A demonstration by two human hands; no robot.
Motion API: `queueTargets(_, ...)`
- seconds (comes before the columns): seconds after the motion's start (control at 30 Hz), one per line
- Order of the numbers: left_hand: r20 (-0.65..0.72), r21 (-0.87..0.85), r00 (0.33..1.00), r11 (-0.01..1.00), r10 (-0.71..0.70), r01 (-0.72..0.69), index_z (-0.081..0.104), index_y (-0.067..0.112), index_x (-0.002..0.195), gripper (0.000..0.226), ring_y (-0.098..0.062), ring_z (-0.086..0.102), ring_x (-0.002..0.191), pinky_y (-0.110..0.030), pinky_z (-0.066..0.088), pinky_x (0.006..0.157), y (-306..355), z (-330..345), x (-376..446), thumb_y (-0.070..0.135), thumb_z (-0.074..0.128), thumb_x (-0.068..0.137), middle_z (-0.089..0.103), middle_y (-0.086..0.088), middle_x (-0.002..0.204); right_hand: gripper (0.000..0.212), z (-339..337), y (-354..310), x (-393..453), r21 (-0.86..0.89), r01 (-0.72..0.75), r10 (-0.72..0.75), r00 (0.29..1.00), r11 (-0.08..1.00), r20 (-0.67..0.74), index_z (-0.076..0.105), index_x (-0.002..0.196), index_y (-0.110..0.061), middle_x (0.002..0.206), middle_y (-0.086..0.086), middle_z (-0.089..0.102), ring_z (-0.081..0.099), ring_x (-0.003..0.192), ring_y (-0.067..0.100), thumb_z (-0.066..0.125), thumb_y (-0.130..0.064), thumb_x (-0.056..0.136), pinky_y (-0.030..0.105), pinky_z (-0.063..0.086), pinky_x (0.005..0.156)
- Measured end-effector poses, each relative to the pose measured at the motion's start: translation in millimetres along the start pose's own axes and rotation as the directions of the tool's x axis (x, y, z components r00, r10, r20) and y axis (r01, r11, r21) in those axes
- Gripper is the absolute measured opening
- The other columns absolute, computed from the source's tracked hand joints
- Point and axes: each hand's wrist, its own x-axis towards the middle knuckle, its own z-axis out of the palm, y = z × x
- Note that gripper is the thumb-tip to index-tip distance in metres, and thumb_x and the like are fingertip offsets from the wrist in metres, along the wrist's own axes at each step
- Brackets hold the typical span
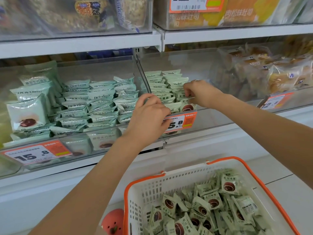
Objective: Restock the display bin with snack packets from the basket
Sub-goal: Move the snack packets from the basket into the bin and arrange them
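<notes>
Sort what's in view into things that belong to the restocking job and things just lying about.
Belongs to the job:
- basket holding loose snack packets
- display bin with stacked green packets
- left hand at the bin's front
- right hand, fingers on a packet

Just lying about:
- bread bin
- upper shelf bins
- left price tag
- pink toy

White shelves (pixel 237 33) (tiered); pale floor (pixel 288 187)
</notes>
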Motion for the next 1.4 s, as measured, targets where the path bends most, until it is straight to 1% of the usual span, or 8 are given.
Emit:
queueTargets(0.2, -0.068, 0.000, 0.996, 0.998, 0.059, -0.060, 0.070, 0.013, 0.096, 0.024, -0.025, 0.059, 0.094, -0.035, 0.024, 0.099, 0, 1, -3, 0.021, 0.075, 0.074, 0.070, 0.001, 0.092, 0.027, -17, 7, -34, 0.212, -0.053, 0.099, 0.973, 0.976, -0.209, 0.061, 0.105, -0.011, 0.092, 0.004, 0.048, 0.048, 0.080, 0.018, 0.066, 0.000, 0.081, 0.024, 0.035, 0.073)
queueTargets(0.4, -0.246, -0.072, 0.951, 0.975, 0.188, -0.211, 0.067, 0.006, 0.095, 0.023, -0.024, 0.051, 0.100, -0.036, 0.033, 0.097, 36, 3, -11, 0.020, 0.055, 0.081, 0.067, -0.006, 0.094, 0.019, 25, -14, -162, 0.466, -0.071, 0.377, 0.698, 0.882, -0.608, 0.059, 0.093, -0.008, 0.096, -0.002, 0.049, 0.051, 0.080, 0.016, 0.052, 0.008, 0.085, 0.010, 0.038, 0.075)
queueTargets(0.47, -0.219, -0.088, 0.949, 0.964, 0.226, -0.250, 0.066, 0.007, 0.090, 0.018, -0.025, 0.053, 0.096, -0.036, 0.036, 0.093, 60, 18, -26, 0.016, 0.054, 0.080, 0.066, -0.005, 0.089, 0.024, 74, -20, -210, 0.530, -0.219, 0.494, 0.738, 0.819, -0.460, 0.056, 0.093, -0.018, 0.099, -0.004, 0.049, 0.053, 0.085, 0.020, 0.054, 0.005, 0.086, 0.028, 0.048, 0.078)
queueTargets(0.57, 0.122, -0.223, 0.977, 0.964, 0.177, -0.146, 0.062, 0.011, 0.105, 0.025, -0.024, 0.053, 0.102, -0.034, 0.032, 0.095, 108, 48, -61, 0.018, 0.047, 0.086, 0.065, -0.003, 0.100, 0.029, 156, -41, -271, 0.513, -0.560, 0.588, 0.799, 0.650, 0.127, 0.047, 0.105, -0.030, 0.113, -0.004, 0.050, 0.053, 0.102, 0.019, 0.059, -0.009, 0.089, 0.037, 0.051, 0.084)
queueTargets(0.7, 0.718, -0.233, 0.694, 0.922, -0.052, 0.310, 0.052, 0.018, 0.118, 0.025, -0.021, 0.045, 0.117, -0.038, 0.033, 0.102, 154, 104, -153, 0.023, 0.048, 0.093, 0.056, 0.000, 0.120, 0.057, 246, -82, -320, 0.337, -0.678, 0.381, 0.680, 0.654, 0.627, 0.034, 0.133, -0.027, 0.136, 0.001, 0.039, 0.046, 0.119, 0.021, 0.066, -0.025, 0.086, 0.036, 0.046, 0.095)
queueTargets(0.9, 0.944, -0.001, 0.297, 0.900, -0.142, 0.435, 0.053, 0.016, 0.116, 0.030, -0.026, 0.054, 0.106, -0.037, 0.044, 0.091, 154, 135, -265, 0.011, 0.051, 0.086, 0.058, -0.007, 0.115, 0.081, 294, -109, -329, 0.314, -0.731, 0.373, 0.610, 0.606, 0.699, 0.018, 0.148, -0.022, 0.150, 0.007, 0.029, 0.040, 0.128, 0.032, 0.068, -0.021, 0.085, 0.046, 0.043, 0.101)
queueTargets(1.23, 0.951, -0.027, 0.265, 0.815, -0.158, 0.579, 0.048, 0.014, 0.128, 0.041, -0.025, 0.055, 0.104, -0.035, 0.048, 0.087, 139, 149, -276, 0.013, 0.055, 0.087, 0.057, -0.008, 0.118, 0.045, 309, -114, -300, 0.373, -0.886, 0.604, 0.462, 0.276, 0.649, 0.044, 0.133, -0.012, 0.117, 0.009, 0.060, 0.061, 0.089, 0.024, 0.060, -0.021, 0.092, 0.037, 0.052, 0.073)
queueTargets(1.4, 0.949, -0.055, 0.282, 0.803, -0.143, 0.593, 0.044, 0.013, 0.133, 0.049, -0.025, 0.055, 0.105, -0.037, 0.049, 0.088, 137, 143, -274, 0.007, 0.057, 0.086, 0.056, -0.010, 0.121, 0.032, 289, -107, -295, 0.404, -0.866, 0.532, 0.500, 0.295, 0.684, 0.058, 0.119, -0.005, 0.086, 0.005, 0.062, 0.059, 0.070, 0.019, 0.060, -0.020, 0.092, 0.026, 0.046, 0.057)
